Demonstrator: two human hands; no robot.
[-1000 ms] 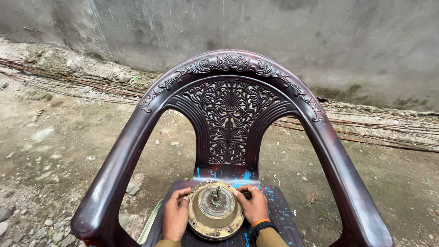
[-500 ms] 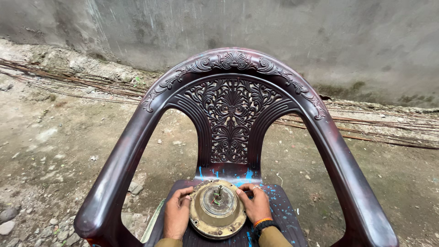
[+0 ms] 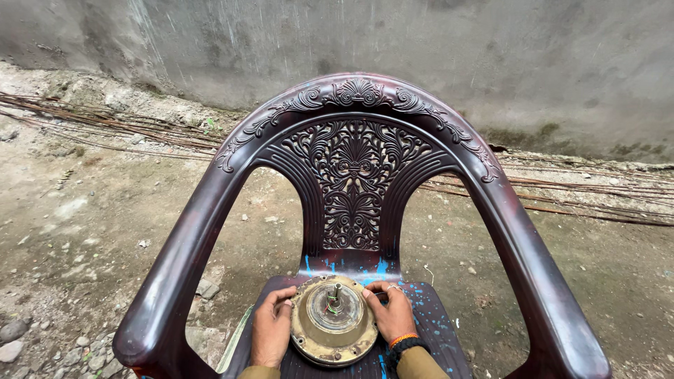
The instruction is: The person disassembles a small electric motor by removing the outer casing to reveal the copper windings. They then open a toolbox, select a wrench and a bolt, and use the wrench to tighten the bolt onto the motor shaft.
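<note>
**Both hands on a brass-coloured disc on a chair seat**

Where the dark maroon plastic armchair with the carved floral back (image 3: 354, 182) offers its seat, a round, tarnished brass-coloured metal motor housing (image 3: 333, 331) lies flat, low in the view and just below the foot of the backrest. A short steel shaft (image 3: 337, 291) stands upright from its middle, with thin wires beside it. The left hand (image 3: 270, 330) grasps the housing's rim at 9 o'clock, fingers curled over the edge and thumb on top. The right hand (image 3: 392, 314) holds the rim at 3 o'clock, its fingertips bent onto the upper face near 1 o'clock; an orange and black band (image 3: 406, 342) circles that wrist. Blue paint splashes (image 3: 379, 268) mark the seat from 12 to 4 o'clock of the housing. Around the chair lies bare, stony dirt ground (image 3: 77, 231), with rusty steel rods (image 3: 126, 126) stretched along the base of a stained grey concrete wall (image 3: 421, 49) at 12 o'clock.
</note>
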